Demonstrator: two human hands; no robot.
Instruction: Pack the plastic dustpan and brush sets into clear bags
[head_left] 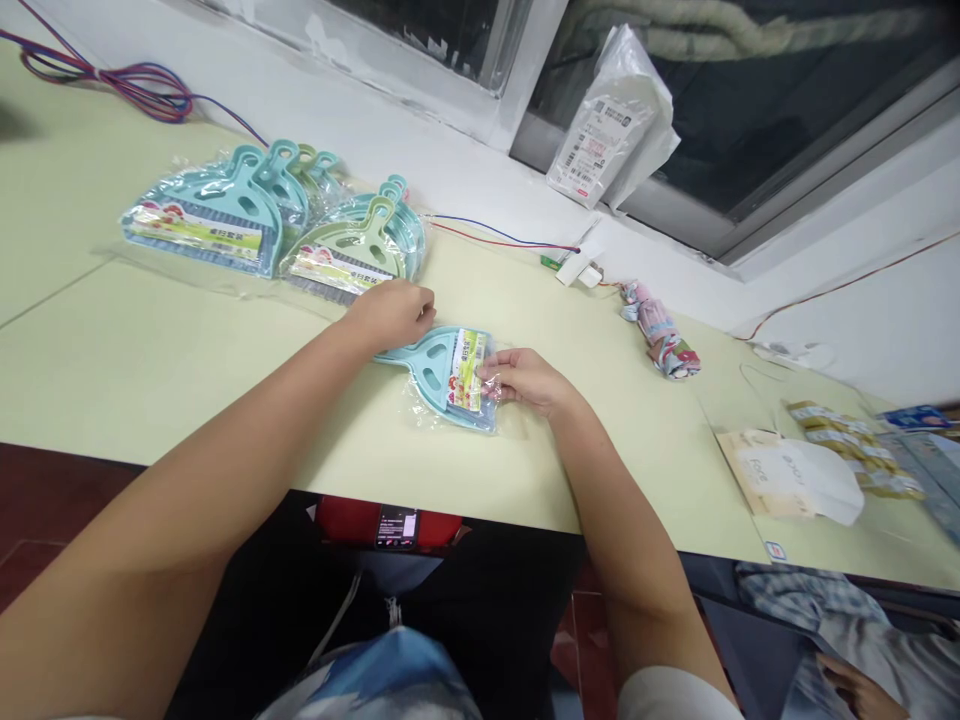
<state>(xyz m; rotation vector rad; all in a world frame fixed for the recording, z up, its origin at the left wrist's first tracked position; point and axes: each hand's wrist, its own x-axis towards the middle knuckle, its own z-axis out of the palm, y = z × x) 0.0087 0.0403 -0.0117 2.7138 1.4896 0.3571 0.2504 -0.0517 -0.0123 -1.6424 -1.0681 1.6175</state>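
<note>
A light blue dustpan and brush set [431,362] in a clear wrapper lies on the table in front of me, its handle pointing left. My left hand [394,312] is closed at the handle end and hides the tip of it. At the brush end, my right hand [525,380] pinches the wrapper's right edge beside the printed label. Just beyond my left hand lies a green wrapped dustpan set [367,240], overlapping blue ones behind it. Further left, another blue wrapped dustpan set [217,205] rests with more against it.
Red and blue wires [142,88] coil at the back left. A plastic-wrapped packet [607,130] leans against the window, and a patterned cloth bundle [660,330] lies right. Face packages [772,475] sit near the right end. A phone [397,527] is below the table edge; another person's hand [855,685] shows lower right.
</note>
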